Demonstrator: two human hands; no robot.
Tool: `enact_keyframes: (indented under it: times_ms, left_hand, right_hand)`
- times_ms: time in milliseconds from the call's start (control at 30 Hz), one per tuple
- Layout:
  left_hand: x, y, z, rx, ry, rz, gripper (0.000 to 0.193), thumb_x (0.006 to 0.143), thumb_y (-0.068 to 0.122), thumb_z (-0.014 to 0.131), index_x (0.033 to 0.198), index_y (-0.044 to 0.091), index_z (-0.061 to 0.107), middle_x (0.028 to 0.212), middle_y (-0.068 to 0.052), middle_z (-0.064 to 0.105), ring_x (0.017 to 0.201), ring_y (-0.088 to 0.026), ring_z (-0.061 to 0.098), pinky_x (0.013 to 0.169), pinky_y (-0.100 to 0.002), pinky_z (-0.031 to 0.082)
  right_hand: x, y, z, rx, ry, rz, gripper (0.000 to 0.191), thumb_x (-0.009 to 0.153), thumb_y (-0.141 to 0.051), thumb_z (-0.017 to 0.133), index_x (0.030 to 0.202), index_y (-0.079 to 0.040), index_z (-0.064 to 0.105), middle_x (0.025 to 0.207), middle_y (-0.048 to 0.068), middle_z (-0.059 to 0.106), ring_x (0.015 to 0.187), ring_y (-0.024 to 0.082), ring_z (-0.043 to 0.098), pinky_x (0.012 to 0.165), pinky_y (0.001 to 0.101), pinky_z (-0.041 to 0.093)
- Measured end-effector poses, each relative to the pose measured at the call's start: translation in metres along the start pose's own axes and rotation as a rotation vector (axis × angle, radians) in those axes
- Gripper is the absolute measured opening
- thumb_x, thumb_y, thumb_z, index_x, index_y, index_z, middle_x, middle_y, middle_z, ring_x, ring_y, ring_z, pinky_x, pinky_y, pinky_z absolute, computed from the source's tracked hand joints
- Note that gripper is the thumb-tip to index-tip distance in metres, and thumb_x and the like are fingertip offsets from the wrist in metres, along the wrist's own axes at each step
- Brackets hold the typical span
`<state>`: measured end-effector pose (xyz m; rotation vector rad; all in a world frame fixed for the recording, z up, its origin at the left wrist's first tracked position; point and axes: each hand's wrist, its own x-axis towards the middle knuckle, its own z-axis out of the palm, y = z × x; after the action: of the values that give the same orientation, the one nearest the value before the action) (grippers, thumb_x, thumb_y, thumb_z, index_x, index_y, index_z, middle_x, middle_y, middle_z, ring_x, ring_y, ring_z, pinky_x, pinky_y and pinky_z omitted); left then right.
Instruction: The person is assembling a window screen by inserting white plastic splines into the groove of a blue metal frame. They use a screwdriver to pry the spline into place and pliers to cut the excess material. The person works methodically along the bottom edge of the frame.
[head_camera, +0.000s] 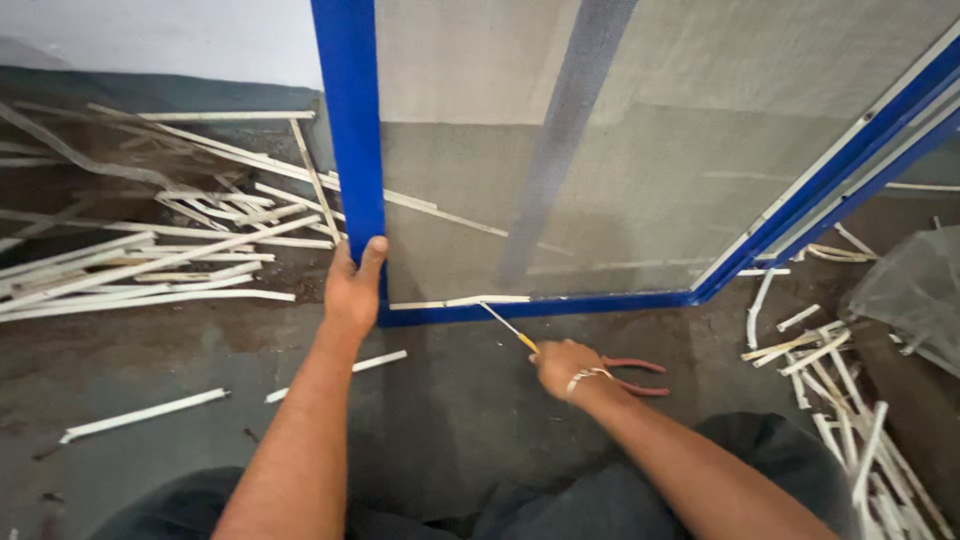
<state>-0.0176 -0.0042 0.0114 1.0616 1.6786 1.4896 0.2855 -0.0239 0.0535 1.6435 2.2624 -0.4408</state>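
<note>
A blue-framed screen panel (352, 130) with grey mesh stands on its edge on the floor in front of me. My left hand (352, 285) grips its upright blue bar near the lower left corner. My right hand (562, 365) holds a thin screwdriver (505, 325) with a yellow handle, its tip at the white strip (470, 300) along the bottom blue rail (560, 305). Red-handled pliers (635, 375) lie on the floor right beside my right hand.
Many loose white strips (150, 270) lie scattered on the dark floor at the left, and more are piled at the right (840, 400). A crumpled piece of grey mesh (915, 295) sits at the far right. My dark trouser legs fill the bottom.
</note>
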Motion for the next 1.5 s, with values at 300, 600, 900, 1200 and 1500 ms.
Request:
enact_keyframes:
  times_ms: [300,600,900,1200,1500]
  left_hand:
    - [0.000,0.003,-0.001,0.081,0.045,-0.002,0.057,0.094,0.058,0.064,0.114,0.004,0.066,0.095,-0.011,0.071,0.091,-0.023,0.066,0.084,-0.038,0.051]
    - [0.003,0.001,0.005,0.082,0.055,-0.022,0.061,0.092,0.060,0.064,0.117,0.005,0.066,0.099,-0.012,0.072,0.095,-0.024,0.067,0.087,-0.038,0.050]
    - [0.004,-0.005,0.004,0.053,0.042,0.011,0.060,0.093,0.059,0.064,0.120,0.005,0.065,0.102,-0.010,0.071,0.097,-0.021,0.065,0.087,-0.037,0.050]
    - [0.002,0.001,0.001,0.041,0.030,-0.034,0.059,0.093,0.060,0.064,0.111,0.005,0.065,0.092,-0.008,0.068,0.088,-0.019,0.063,0.080,-0.035,0.050]
    - [0.009,-0.006,0.006,0.081,0.074,-0.042,0.061,0.093,0.060,0.064,0.113,0.003,0.064,0.095,-0.012,0.068,0.090,-0.024,0.064,0.083,-0.039,0.051]
  right_hand:
    - [0.008,0.033,-0.049,0.142,-0.182,0.063,0.044,0.099,-0.043,0.052,0.105,-0.007,0.076,0.092,0.023,0.075,0.090,0.040,0.074,0.086,0.0491,0.055]
    - [0.025,0.054,-0.062,-0.017,-0.244,-0.044,0.047,0.099,-0.046,0.051,0.103,-0.006,0.076,0.092,0.020,0.075,0.090,0.040,0.072,0.088,0.0499,0.053]
    - [0.034,0.030,-0.069,0.023,-0.319,0.026,0.043,0.097,-0.045,0.055,0.106,-0.009,0.077,0.102,0.021,0.075,0.098,0.041,0.072,0.091,0.0494,0.053]
    - [0.044,0.006,-0.085,-0.177,-0.269,-0.006,0.047,0.100,-0.046,0.053,0.110,-0.006,0.075,0.104,0.022,0.074,0.101,0.041,0.071,0.092,0.0505,0.053]
    - [0.057,0.046,-0.021,0.170,-0.172,-0.112,0.046,0.096,-0.051,0.052,0.111,-0.013,0.074,0.091,0.019,0.075,0.085,0.040,0.074,0.083,0.0513,0.055]
